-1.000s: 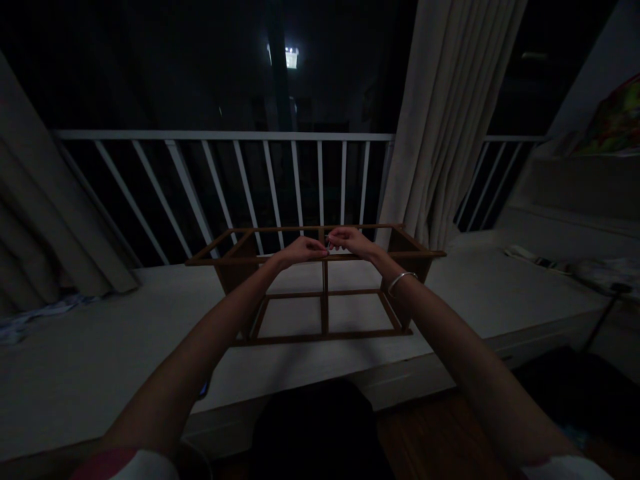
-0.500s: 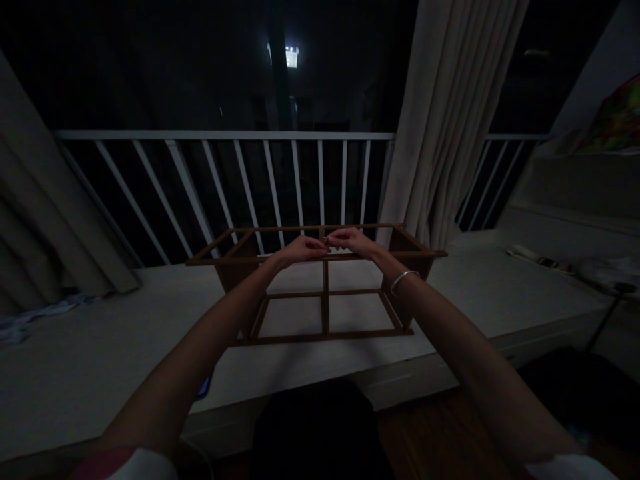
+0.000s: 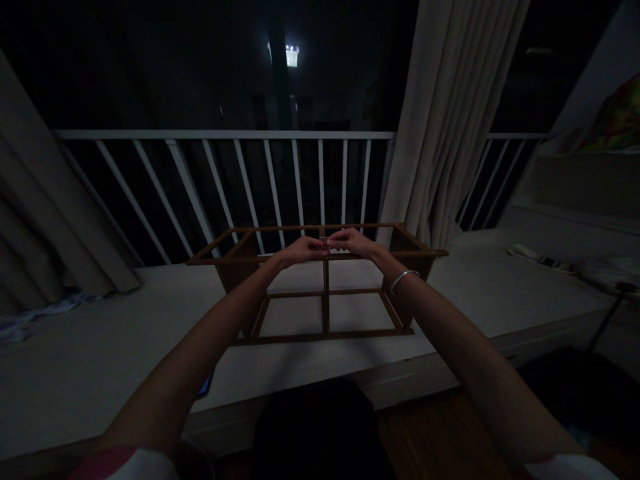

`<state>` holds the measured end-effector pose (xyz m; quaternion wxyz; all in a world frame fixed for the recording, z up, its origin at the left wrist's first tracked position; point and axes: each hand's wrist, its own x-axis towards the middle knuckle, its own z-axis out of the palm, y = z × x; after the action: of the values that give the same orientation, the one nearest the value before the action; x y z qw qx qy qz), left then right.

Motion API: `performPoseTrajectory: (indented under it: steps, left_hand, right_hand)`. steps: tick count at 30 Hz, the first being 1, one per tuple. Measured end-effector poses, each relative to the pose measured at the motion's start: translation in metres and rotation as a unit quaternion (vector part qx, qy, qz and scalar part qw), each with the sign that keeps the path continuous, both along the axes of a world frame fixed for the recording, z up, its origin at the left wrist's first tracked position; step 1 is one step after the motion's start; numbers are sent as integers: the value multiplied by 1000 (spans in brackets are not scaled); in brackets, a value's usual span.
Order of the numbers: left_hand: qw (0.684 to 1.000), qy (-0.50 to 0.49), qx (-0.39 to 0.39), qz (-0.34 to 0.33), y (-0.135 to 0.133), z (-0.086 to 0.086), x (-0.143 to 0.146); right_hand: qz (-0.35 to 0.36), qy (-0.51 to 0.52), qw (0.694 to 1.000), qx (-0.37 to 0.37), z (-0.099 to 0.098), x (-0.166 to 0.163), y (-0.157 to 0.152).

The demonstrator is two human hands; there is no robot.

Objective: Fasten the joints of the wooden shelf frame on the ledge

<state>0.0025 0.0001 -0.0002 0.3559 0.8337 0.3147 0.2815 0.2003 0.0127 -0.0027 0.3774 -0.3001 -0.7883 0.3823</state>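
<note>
The wooden frame (image 3: 326,313) rests on the white ledge (image 3: 165,320) at your twelve o'clock. Over its upper middle, your left hand (image 3: 303,249) and right hand (image 3: 351,241) are together, fingertips pinched on a small item (image 3: 324,239) too dark to identify.

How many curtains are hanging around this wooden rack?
2 show: a left curtain at the picture's left edge, and a right curtain behind the right end of the wooden rack. Others could be outside the view.
</note>
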Motion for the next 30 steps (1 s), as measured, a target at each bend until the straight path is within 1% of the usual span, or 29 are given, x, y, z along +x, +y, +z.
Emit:
performPoseTrajectory:
  steps: [3,5,12,17,23,26,30]
  left_hand:
    - [1000,7,10,-15,4,-3,-2]
    - [1000,12,11,-13,5,-3,-2]
    - [1000,14,6,11,3,-1,-1]
    - [1000,11,-13,26,2,0,-1]
    - [998,13,-34,47,-5,6,1]
    - [998,10,-29,49,-7,7,1]
    - [999,9,-15,50,-4,4,-1]
  right_hand:
    - [2,4,1000,-4,0,0,0]
    - [6,11,1000,-7,1,0,-2]
    - [-8,33,999,-19,5,-1,-6]
    - [10,37,999,-15,5,-1,-5]
    - [26,36,999,-12,5,-1,-6]
    - [24,34,999,-17,5,-2,-6]
    - [19,28,999,-17,6,-5,-6]
